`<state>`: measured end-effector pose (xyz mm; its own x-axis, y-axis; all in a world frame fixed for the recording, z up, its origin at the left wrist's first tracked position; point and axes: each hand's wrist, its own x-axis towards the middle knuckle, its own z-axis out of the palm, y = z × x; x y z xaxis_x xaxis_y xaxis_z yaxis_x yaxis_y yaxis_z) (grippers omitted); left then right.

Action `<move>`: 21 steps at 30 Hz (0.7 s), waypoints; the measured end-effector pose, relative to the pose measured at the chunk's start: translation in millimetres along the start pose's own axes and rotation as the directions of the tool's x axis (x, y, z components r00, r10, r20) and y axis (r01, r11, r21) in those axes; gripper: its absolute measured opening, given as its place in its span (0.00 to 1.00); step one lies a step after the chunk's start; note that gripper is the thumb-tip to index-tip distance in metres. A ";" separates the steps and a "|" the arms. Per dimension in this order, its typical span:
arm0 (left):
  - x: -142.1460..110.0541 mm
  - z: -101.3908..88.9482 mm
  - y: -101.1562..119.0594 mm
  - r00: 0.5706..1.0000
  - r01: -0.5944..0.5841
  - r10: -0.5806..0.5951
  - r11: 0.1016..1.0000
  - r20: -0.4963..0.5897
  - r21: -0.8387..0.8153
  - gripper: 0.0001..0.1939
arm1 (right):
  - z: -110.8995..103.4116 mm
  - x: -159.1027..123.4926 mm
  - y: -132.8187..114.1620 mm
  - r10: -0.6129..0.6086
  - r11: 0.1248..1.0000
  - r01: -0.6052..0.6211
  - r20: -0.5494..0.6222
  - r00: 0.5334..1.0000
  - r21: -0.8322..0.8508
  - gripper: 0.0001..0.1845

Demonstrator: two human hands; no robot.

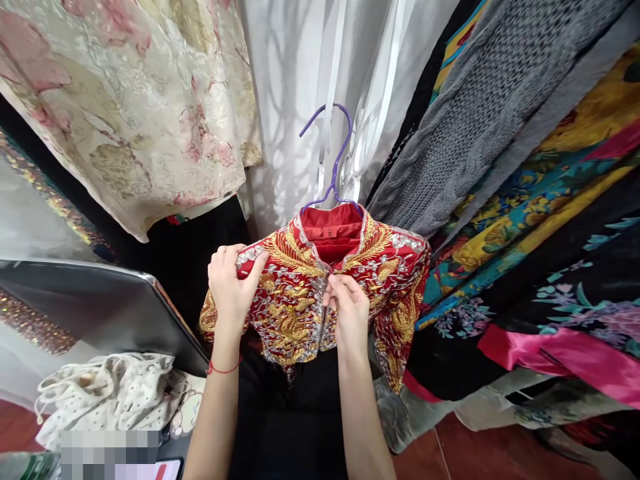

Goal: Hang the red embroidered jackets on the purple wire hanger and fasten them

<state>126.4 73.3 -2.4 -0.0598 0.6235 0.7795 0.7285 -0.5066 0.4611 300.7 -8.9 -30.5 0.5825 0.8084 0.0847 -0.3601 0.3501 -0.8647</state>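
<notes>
A short red jacket [293,313] with dense gold and silver embroidery hangs on a purple hanger [345,143] in front of me. Its collar stands open at the top, showing a red lining and a small size label [330,232]. My left hand [234,273] grips the jacket's left shoulder, thumb in front and fingers over the top. At the front opening, just below the collar, my right hand [347,300] pinches the jacket's edge. The fingertips partly hide what exactly they hold there. Below the pinch, the front edges meet closely.
Floral cream fabric [190,127] hangs at the upper left, and a grey knit [465,127] with patterned garments hangs on the right. White hangers [367,150] are behind. A dark panel [100,307], a dotted white cloth bag [110,393] and a phone [170,469] lie left.
</notes>
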 end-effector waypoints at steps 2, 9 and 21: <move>-10.2 -6.5 7.2 0.998 -0.022 0.022 1.000 -0.051 -0.001 0.19 | -4.5 -8.0 5.1 0.021 1.000 -0.021 -0.011 1.000 0.002 0.17; -88.5 -7.9 44.6 0.996 0.039 -0.057 0.970 -0.067 -0.238 0.04 | -14.7 -26.8 40.6 0.108 0.993 -0.107 0.022 0.994 -0.046 0.19; -167.0 63.6 22.2 0.909 0.362 -0.297 0.910 0.292 -0.201 0.20 | -65.3 -29.3 111.9 0.359 0.924 -0.343 0.074 0.931 -0.167 0.23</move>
<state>196.0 -4.3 -149.3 -0.0716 0.8912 0.4479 0.5046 -0.3550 0.7870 290.9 -24.2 -162.1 0.3591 0.9127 -0.1948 -0.4108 -0.0329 -0.9111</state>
